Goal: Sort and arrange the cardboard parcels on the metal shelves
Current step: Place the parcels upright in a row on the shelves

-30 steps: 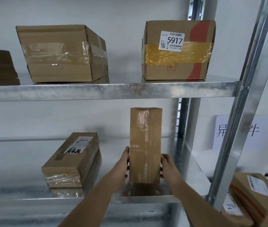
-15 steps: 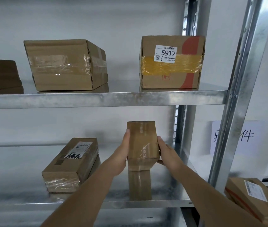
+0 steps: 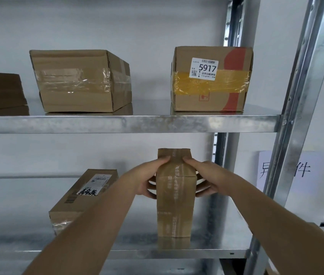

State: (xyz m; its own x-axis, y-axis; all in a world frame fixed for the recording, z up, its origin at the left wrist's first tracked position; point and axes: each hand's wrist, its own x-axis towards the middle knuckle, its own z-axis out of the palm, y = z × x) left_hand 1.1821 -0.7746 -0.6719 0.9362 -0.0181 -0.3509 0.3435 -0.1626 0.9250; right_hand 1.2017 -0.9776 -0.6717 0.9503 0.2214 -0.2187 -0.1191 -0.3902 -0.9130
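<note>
A tall narrow parcel (image 3: 174,197) stood upright on the lower shelf (image 3: 179,253), near its front edge and a little right of the middle, wrapped in clear tape with pale printed letters running down its front. Both hands were on its upper part. The left hand (image 3: 143,179) pressed against the left side, with the thumb laid over the front near the top, and the right hand (image 3: 204,177) pressed against the right side in the same way, so each grip was closed on the parcel from opposite sides. Both forearms were bare and reached in from the lower corners of the view. To the left on the same shelf lay a flat parcel (image 3: 83,199) with a white label and a barcode on top; it was partly hidden behind the left forearm and did not touch the tall one. On the upper shelf (image 3: 129,124) three more parcels rested well apart: a dark brown parcel (image 3: 0,92) cut by the left edge of the view, a taped box (image 3: 79,82) in the middle, and at the right a box with yellow tape (image 3: 210,80) and a white label reading 5917. A metal upright (image 3: 303,96) rose at the right, and behind it a white paper sign (image 3: 295,171) hung on the wall.
</note>
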